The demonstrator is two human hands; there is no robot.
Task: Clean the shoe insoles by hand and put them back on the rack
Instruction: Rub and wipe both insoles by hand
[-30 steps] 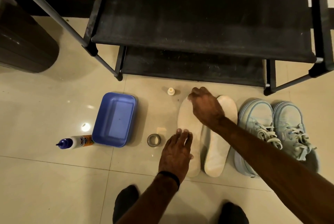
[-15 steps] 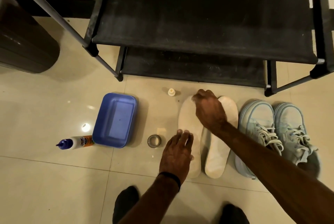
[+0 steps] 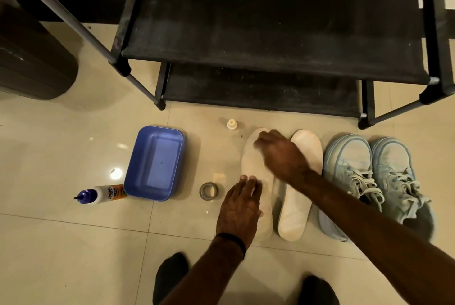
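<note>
Two pale insoles lie side by side on the tiled floor in front of the black shoe rack (image 3: 270, 21). My left hand (image 3: 240, 208) presses flat on the heel half of the left insole (image 3: 253, 164), fingers straight. My right hand (image 3: 280, 154) reaches across to that insole's toe end, knuckles up and fingers curled down onto it, slightly blurred. Nothing shows in its grip. The right insole (image 3: 298, 206) lies untouched beside it, partly under my right forearm.
A pair of light blue sneakers (image 3: 369, 176) stands right of the insoles. To the left are a blue plastic tub (image 3: 155, 164), a glue-type bottle (image 3: 101, 194), a tape roll (image 3: 208, 191) and a small cap (image 3: 231, 123). A dark bin (image 3: 29, 58) sits far left.
My right hand has slid a little back and left along the toe of the left insole. The left hand has stayed pressed on the heel half.
</note>
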